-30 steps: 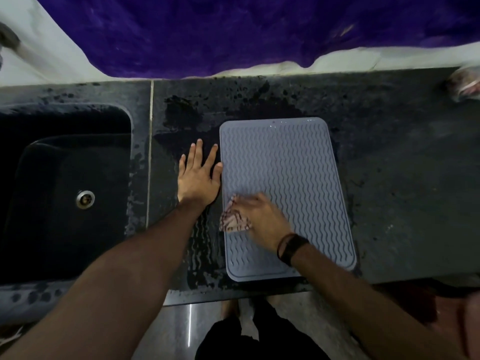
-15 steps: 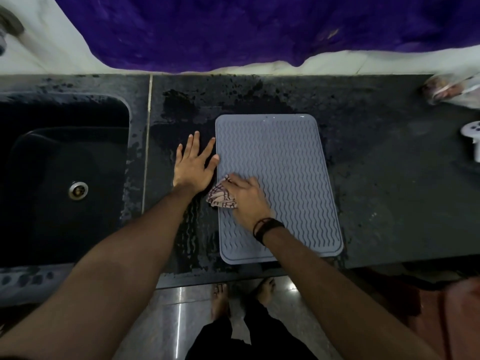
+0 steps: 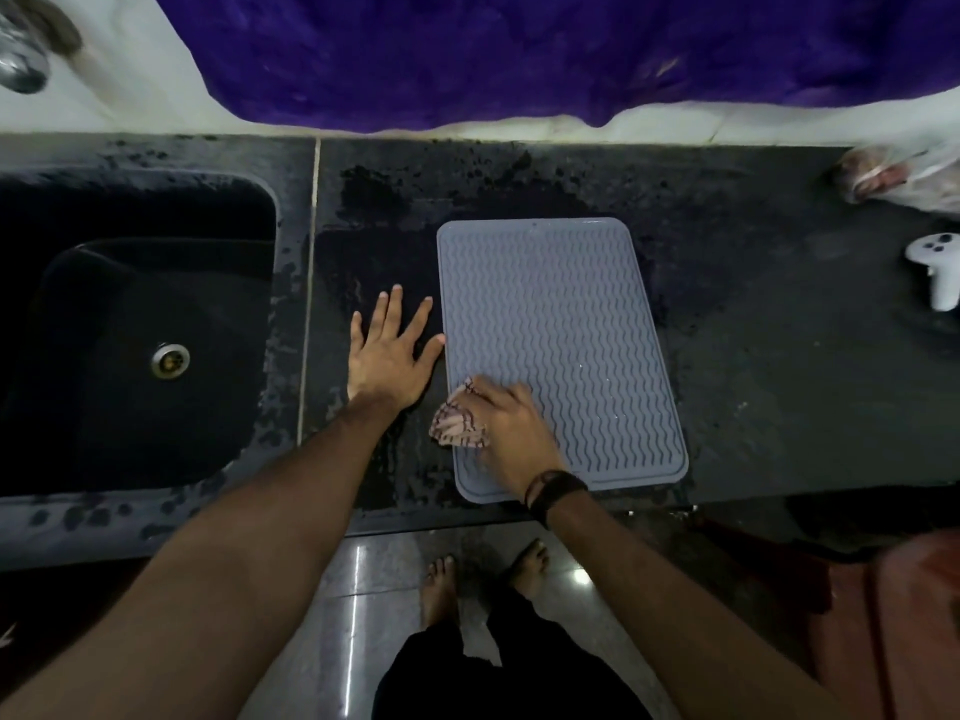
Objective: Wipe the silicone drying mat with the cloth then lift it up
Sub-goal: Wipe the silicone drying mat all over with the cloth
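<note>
A grey silicone drying mat [image 3: 561,324] with wavy ridges lies flat on the dark countertop [image 3: 779,397]. My right hand [image 3: 511,433] presses a crumpled patterned cloth [image 3: 460,423] onto the mat's near-left part, by its left edge. My left hand [image 3: 389,356] lies flat on the wet counter just left of the mat, fingers spread, thumb touching the mat's left edge. A dark band sits on my right wrist.
A black sink [image 3: 140,330] with a metal drain [image 3: 170,360] is set into the counter at the left. A white controller [image 3: 937,272] and a plastic bag [image 3: 904,179] lie at the far right. Purple fabric [image 3: 519,54] hangs behind. The counter's front edge runs just below the mat.
My right hand and the cloth shifted a little along the mat's left edge, up and then back down toward me. The left hand stayed flat beside the mat. The camera view drifted right.
</note>
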A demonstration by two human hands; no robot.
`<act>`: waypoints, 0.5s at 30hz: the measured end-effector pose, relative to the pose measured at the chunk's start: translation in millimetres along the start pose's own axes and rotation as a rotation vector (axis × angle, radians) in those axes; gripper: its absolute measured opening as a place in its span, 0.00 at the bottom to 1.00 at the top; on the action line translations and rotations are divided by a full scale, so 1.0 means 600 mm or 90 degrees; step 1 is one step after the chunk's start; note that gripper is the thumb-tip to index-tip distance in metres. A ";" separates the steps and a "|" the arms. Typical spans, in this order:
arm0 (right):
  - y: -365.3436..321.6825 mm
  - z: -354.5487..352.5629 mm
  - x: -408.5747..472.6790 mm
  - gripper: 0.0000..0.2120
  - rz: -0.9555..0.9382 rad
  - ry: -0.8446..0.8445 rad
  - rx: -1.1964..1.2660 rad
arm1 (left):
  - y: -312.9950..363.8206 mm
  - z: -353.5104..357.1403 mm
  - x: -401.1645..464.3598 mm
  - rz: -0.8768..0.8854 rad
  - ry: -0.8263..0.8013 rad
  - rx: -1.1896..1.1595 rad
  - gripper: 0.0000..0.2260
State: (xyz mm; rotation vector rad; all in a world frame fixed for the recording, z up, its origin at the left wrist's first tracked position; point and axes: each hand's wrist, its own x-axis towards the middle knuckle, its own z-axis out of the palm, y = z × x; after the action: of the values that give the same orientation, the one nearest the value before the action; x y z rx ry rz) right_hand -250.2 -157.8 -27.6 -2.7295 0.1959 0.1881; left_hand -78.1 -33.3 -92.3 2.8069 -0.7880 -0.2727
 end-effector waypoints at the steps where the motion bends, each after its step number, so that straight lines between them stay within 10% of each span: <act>1: -0.004 0.003 -0.022 0.27 0.002 -0.005 0.001 | 0.000 0.001 0.000 -0.001 0.000 -0.002 0.29; 15: -0.030 -0.017 0.025 0.27 0.032 0.011 0.019 | -0.002 -0.001 0.003 -0.006 -0.017 -0.021 0.34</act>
State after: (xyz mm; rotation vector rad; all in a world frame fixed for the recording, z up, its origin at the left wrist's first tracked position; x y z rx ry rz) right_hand -231.4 -147.1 -13.7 -2.6986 0.2706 0.1745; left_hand -75.7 -33.2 -92.4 2.7831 -0.7689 -0.3227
